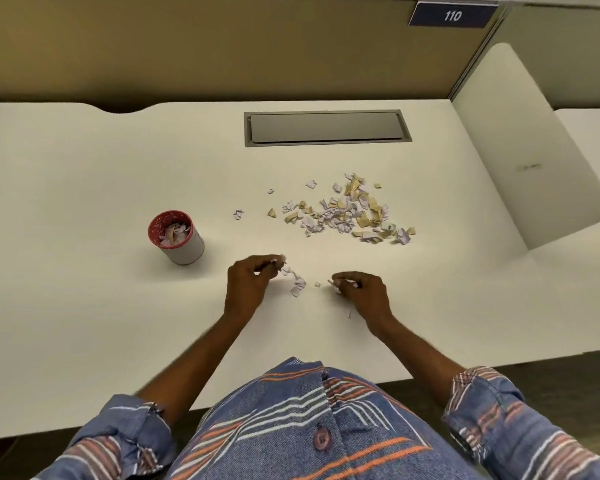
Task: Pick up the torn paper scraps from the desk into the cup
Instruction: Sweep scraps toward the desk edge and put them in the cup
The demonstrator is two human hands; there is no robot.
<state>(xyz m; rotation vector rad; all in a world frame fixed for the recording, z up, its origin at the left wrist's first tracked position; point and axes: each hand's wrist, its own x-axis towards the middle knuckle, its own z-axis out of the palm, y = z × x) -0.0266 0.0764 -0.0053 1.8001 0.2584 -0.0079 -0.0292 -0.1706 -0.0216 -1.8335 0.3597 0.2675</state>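
A paper cup [181, 244] with a red inside stands left of centre on the white desk [84, 306], with scraps in it. A wide pile of white and tan torn paper scraps [347, 213] lies right of centre, farther back. A few small scraps [297, 282] lie between my hands near the front. My left hand [248, 282] has curled fingers that pinch a white scrap at their tips. My right hand [361, 289] rests on the desk, its curled fingers pinching small scraps.
A grey cable hatch [326, 128] is set into the desk at the back. A tan partition [222, 46] rises behind, with a blue sign reading 110 [452, 15]. A white side panel [534, 150] stands at the right.
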